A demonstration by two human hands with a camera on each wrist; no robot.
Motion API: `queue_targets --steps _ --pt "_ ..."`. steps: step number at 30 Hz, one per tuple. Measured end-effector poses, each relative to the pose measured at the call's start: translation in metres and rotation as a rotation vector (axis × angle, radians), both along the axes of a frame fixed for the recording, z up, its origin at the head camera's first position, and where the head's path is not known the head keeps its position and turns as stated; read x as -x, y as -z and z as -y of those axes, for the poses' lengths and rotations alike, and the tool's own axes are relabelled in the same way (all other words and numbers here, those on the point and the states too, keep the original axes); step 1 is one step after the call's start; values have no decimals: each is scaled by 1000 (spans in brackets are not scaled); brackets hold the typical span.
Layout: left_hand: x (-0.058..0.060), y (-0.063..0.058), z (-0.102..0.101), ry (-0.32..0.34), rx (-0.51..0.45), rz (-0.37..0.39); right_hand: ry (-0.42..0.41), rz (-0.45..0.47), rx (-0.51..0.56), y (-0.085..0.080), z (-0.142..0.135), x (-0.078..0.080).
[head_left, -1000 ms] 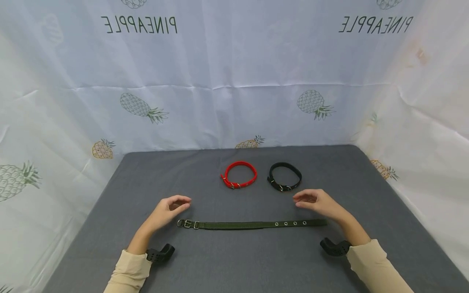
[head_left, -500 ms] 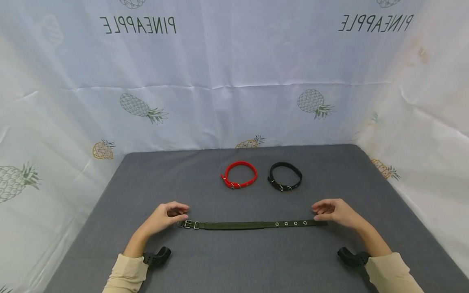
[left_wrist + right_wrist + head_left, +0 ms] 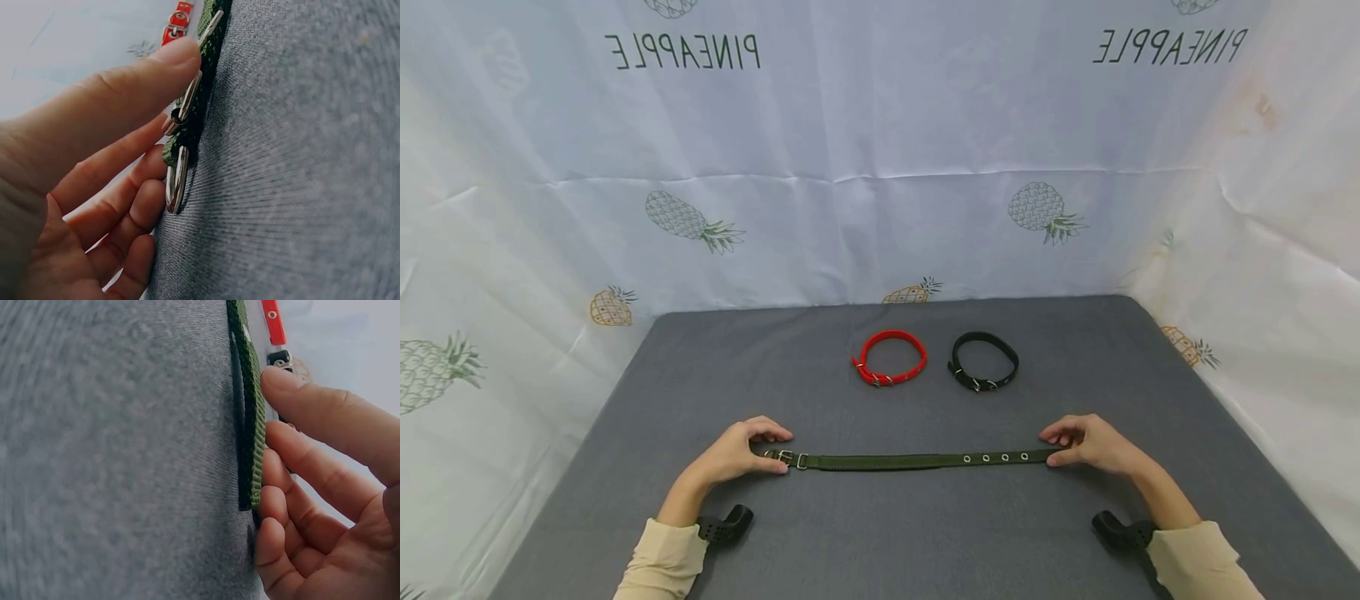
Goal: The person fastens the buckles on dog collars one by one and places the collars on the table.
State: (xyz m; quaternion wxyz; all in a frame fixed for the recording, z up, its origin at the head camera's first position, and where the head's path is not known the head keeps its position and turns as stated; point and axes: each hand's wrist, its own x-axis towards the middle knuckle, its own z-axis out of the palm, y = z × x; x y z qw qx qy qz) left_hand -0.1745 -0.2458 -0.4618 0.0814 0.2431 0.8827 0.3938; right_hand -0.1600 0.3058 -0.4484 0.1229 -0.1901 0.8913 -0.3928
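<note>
- Green strap (image 3: 880,462): laid straight across your bench (image 3: 887,533).
- Your left hand (image 3: 732,451): grip part-wide, astride the strap's buckle end.
- Your right hand (image 3: 1096,444): grip part-wide, astride its eyelet end.
- Red collar (image 3: 891,334), black collar (image 3: 983,336): beyond the strap.

Strap (image 3: 880,462) on table (image 3: 895,542), two collars (image 3: 898,378) (image 3: 985,336) behind

A grey table (image 3: 880,533) with rounded far corners carries 3 collars. Across its nearer part a green collar (image 3: 880,462) is stretched out straight from left to right, with its metal buckle (image 3: 785,458) near the left end and 4 eyelets (image 3: 987,458) toward the right. Farther back, 2 fastened collars lie looped: a red collar (image 3: 870,375) and, just right of it, a black collar (image 3: 983,337).
</note>
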Motion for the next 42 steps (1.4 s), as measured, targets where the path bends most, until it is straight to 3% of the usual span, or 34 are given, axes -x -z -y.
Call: queue_targets --steps 7,17,25,32,42 --pt "2 2 -1 38 -21 -27 25 -29 -44 2 4 1" --pt "3 1 -5 35 68 -99 34 -88 -93 3 8 0" --pt "2 -2 -7 88 124 -191 35 -71 -99 2 6 2" --pt "3 -2 -4 47 129 -180 22 -81 -77 -3 8 4" --pt "7 -19 -5 -47 145 -134 56 -89 -95 -17 8 10"
